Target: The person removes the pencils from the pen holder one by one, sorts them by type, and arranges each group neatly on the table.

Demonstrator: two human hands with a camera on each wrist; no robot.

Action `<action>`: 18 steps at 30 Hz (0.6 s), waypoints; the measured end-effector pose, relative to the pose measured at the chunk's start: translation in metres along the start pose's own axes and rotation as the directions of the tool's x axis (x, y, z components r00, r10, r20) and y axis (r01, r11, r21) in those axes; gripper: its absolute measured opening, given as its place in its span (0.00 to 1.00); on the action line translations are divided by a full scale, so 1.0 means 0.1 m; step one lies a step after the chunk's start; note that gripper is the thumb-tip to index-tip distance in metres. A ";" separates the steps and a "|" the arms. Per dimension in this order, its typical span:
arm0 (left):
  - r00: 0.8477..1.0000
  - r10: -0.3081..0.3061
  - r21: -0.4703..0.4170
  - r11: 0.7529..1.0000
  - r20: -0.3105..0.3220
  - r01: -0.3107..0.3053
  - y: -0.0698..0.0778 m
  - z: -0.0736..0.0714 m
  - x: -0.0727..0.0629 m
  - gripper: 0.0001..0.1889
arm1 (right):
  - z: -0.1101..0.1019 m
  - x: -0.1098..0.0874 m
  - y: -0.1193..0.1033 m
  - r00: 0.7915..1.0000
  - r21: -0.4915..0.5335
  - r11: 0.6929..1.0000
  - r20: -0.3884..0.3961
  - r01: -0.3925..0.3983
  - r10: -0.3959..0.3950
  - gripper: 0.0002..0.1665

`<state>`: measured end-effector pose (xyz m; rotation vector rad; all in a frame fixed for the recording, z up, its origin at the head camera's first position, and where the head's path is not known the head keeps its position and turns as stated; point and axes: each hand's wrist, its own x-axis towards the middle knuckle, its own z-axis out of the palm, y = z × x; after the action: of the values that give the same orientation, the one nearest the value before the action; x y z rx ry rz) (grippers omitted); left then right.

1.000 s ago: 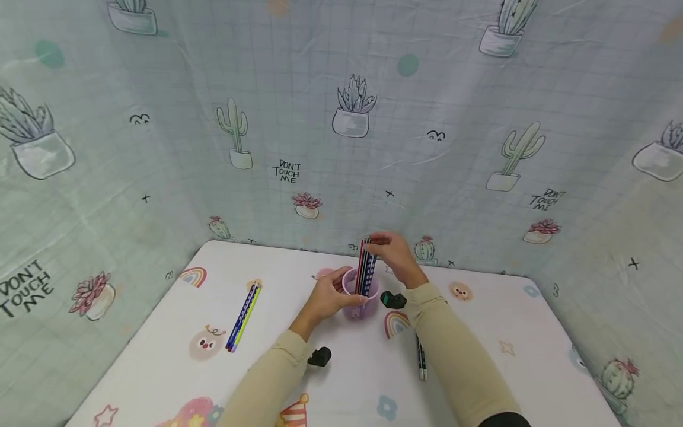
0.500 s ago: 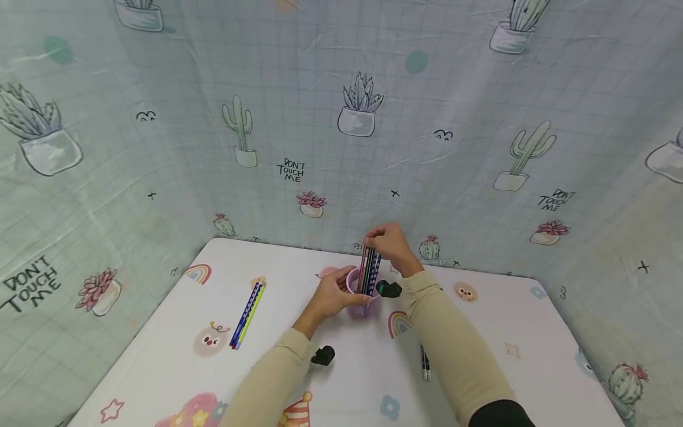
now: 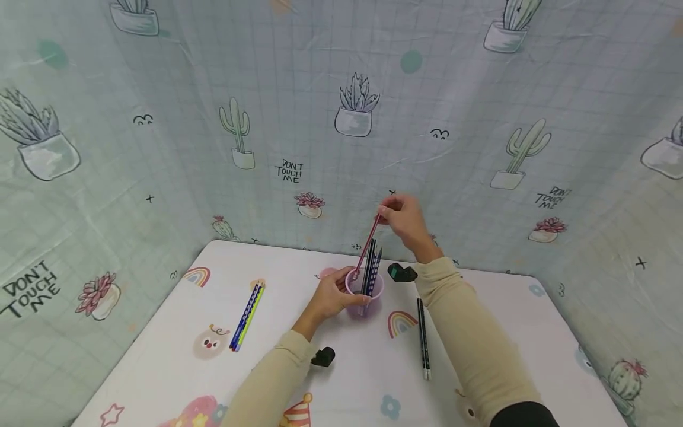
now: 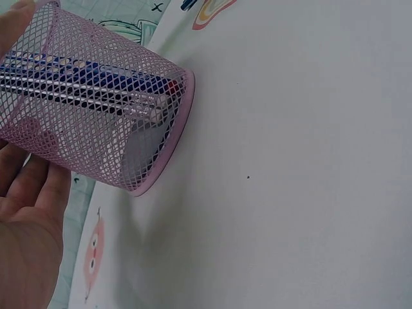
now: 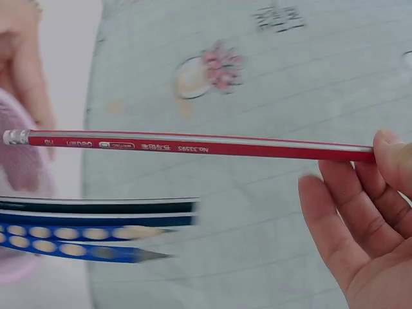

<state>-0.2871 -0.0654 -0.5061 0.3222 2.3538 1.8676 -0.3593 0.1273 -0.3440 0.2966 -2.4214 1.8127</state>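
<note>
My left hand (image 3: 329, 295) holds a pink mesh pencil cup (image 4: 96, 129) by its side, thumb and fingers around it, near the back edge of the table. Between the thumb and fingers of my right hand (image 3: 404, 219) is the upper end of a red pencil (image 5: 212, 146). It slants, and its white eraser end is down at the cup's mouth. Blue dotted pencils (image 5: 64, 241) and dark striped pencils (image 5: 96, 211) stand in the cup, eraser ends at the bottom, leaning toward one side.
On the left of the white table (image 3: 341, 391) lie a blue dotted and a yellow-green pencil (image 3: 251, 314) side by side. Dark pencils (image 3: 423, 341) lie near the right sleeve. Small black objects (image 3: 401, 272) sit beside both sleeves. A cactus-print cloth (image 3: 299, 107) hangs behind.
My right hand has gone up and right from the bunch of pencils, drawing the red pencil up out of it. My left hand stays on the cup.
</note>
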 end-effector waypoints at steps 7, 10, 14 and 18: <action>0.999 0.032 -0.010 0.999 0.021 -0.032 -0.01 -0.01 0.02 0.43 | -0.29 -0.03 -0.26 0.996 0.034 0.996 -0.034 0.087 -0.086 0.12; 0.999 0.043 -0.022 0.999 0.013 -0.043 -0.01 -0.01 0.04 0.43 | -0.42 -0.05 -0.31 0.993 0.040 0.993 -0.056 0.109 -0.107 0.10; 0.999 0.039 -0.051 0.998 0.001 -0.039 -0.04 0.00 0.05 0.43 | -0.60 -0.11 -0.28 0.990 0.027 0.993 -0.087 0.111 -0.109 0.09; 0.999 0.032 -0.047 0.998 0.014 -0.032 -0.07 0.03 0.04 0.43 | -0.78 -0.21 -0.19 0.992 -0.023 0.999 -0.117 0.044 -0.047 0.13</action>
<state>-0.2908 -0.0627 -0.5136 0.3699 2.3044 1.9248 -0.3371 0.1989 -0.3084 0.2338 -2.3324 1.7345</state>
